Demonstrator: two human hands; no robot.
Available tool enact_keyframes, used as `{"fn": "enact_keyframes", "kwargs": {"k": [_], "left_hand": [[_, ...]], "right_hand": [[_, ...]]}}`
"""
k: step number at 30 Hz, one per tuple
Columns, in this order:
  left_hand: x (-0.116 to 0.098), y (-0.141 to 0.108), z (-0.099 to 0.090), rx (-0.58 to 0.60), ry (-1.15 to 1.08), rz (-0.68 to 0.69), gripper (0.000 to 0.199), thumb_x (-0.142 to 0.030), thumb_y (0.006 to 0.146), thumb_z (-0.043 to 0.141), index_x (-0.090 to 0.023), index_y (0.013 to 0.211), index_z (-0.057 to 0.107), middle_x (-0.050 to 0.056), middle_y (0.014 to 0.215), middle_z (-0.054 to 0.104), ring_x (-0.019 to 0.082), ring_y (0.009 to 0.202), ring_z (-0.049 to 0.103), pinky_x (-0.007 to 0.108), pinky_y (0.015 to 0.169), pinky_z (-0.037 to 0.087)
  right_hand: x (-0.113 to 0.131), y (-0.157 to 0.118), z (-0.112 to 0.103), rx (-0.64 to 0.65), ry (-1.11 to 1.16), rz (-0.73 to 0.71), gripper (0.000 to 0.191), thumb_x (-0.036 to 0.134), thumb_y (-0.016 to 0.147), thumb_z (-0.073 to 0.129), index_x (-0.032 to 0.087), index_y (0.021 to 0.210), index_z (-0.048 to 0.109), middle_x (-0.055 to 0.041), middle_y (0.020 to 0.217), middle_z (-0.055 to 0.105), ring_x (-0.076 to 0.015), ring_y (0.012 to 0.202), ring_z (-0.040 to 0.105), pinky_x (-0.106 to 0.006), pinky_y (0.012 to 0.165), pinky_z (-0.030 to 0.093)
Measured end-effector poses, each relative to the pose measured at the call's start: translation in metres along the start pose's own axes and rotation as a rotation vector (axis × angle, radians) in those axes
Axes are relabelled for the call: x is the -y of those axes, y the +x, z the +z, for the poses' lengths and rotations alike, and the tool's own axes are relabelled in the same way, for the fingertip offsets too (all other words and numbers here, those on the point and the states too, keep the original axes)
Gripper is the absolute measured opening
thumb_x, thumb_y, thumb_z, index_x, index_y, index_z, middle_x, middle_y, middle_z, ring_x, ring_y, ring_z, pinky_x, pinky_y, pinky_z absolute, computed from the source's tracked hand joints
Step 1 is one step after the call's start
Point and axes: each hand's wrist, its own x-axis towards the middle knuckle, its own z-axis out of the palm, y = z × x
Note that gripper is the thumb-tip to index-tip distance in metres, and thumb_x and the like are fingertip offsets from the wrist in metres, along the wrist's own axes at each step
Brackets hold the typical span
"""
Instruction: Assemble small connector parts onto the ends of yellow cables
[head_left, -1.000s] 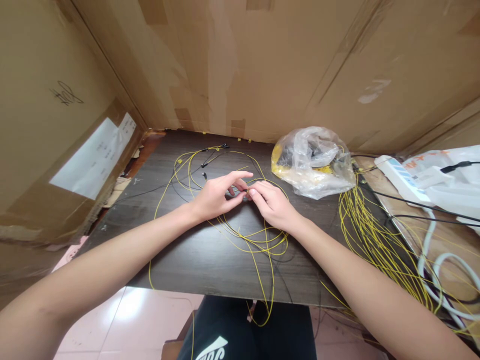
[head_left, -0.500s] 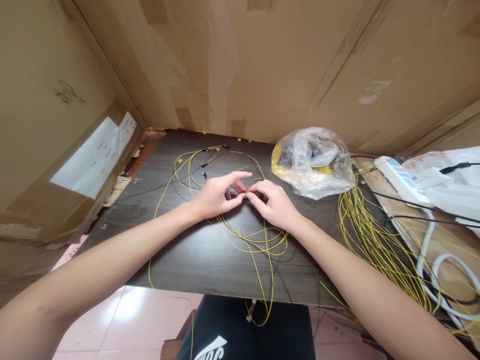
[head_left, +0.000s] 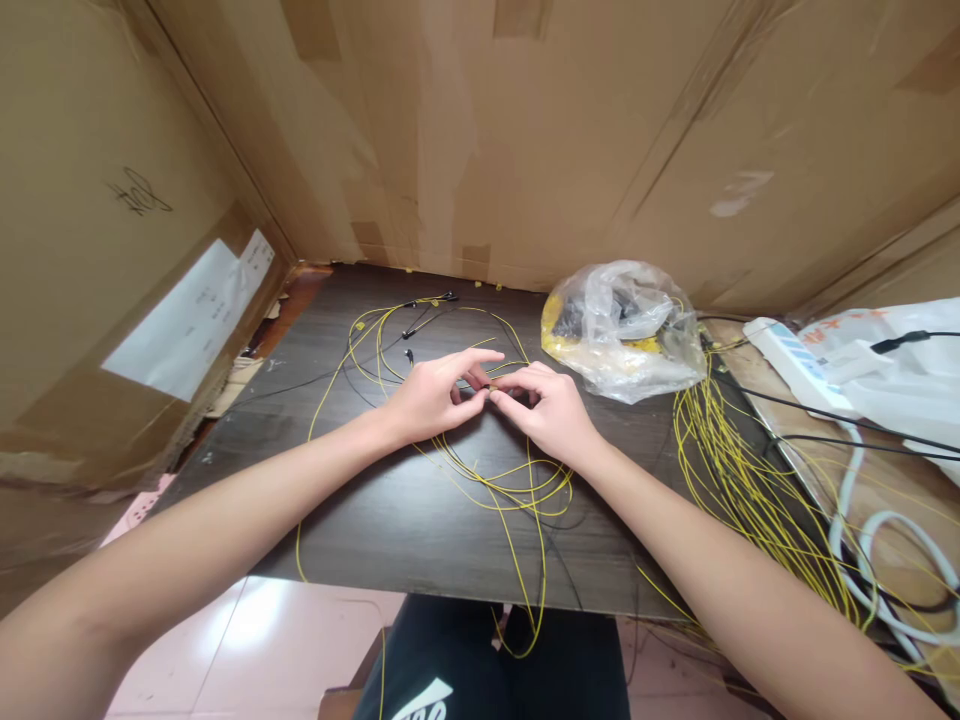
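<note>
Fingertips of my left hand (head_left: 442, 395) and my right hand (head_left: 551, 412) meet over the middle of the dark table (head_left: 360, 530). Both hands pinch something tiny between them, too small to make out; the left index finger stretches out above it. Around and beneath the hands lie loops of thin yellow cable (head_left: 544, 545) and some black cable. Small black connectors (head_left: 409, 333) rest on the table beyond my left hand. Part of the yellow loop hangs over the front edge.
A clear plastic bag (head_left: 622, 330) with yellow and black contents sits at the back right. Right of it are a bundle of yellow cables (head_left: 739, 490), a white power strip (head_left: 799, 365) and a white cord. Cardboard walls (head_left: 465, 130) stand behind and left.
The view has shifted very slightly. Both hands keep nearly the same pose, with their fingertips still together.
</note>
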Motion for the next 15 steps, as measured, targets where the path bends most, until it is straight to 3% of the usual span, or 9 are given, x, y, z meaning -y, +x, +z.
{"fn": "enact_keyframes", "kwargs": {"k": [9,15], "left_hand": [[-0.0001,0.0022,0.0030,-0.013,-0.128,-0.088,0.044,-0.018,0.088,0.064,-0.016,0.132,0.059,0.004,0.093,0.075,0.013,0.079,0.073,0.018,0.060,0.059],[0.0018,0.0016,0.0016,-0.023,-0.109,-0.035,0.039,-0.017,0.090,0.063,-0.016,0.129,0.059,0.005,0.098,0.076,0.014,0.085,0.074,0.022,0.074,0.063]], "right_hand": [[0.0017,-0.0011,0.0004,-0.068,-0.061,-0.044,0.005,0.024,0.090,0.075,0.023,0.090,0.080,-0.0022,0.083,0.078,-0.0193,0.076,0.062,-0.033,0.068,0.048],[0.0005,0.0000,0.0016,-0.029,-0.014,-0.003,0.009,0.028,0.093,0.072,0.023,0.091,0.079,-0.0026,0.084,0.077,-0.0184,0.074,0.061,-0.033,0.069,0.047]]}}
